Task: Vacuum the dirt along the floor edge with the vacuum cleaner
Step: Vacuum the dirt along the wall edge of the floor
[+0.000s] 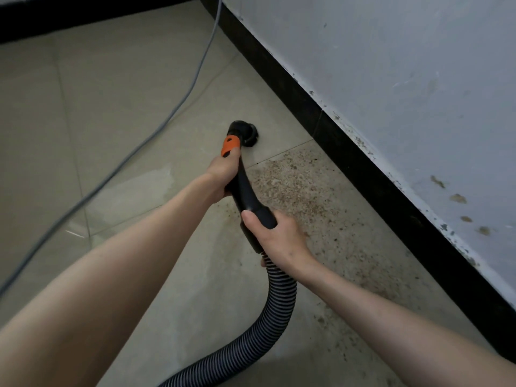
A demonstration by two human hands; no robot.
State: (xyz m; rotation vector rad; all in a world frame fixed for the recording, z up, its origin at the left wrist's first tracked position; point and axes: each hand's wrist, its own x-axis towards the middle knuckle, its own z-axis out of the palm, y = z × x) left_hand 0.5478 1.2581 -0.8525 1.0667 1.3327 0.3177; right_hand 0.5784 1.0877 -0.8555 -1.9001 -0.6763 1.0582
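A black vacuum wand (245, 188) with an orange collar (230, 145) points away from me, its round black nozzle (245, 133) down on the beige floor tile. My left hand (223, 174) grips the wand just behind the orange collar. My right hand (279, 236) grips the wand's rear end where the ribbed grey-black hose (279, 300) joins it. Brown dirt (301, 188) is scattered over the tile between the wand and the black skirting (371, 177), to the right of the nozzle and nearer to me.
A grey power cable (156, 129) runs across the floor on the left, from the far corner toward me. A scuffed white wall (405, 79) rises above the skirting on the right. Another black skirting strip (83, 15) lines the far wall.
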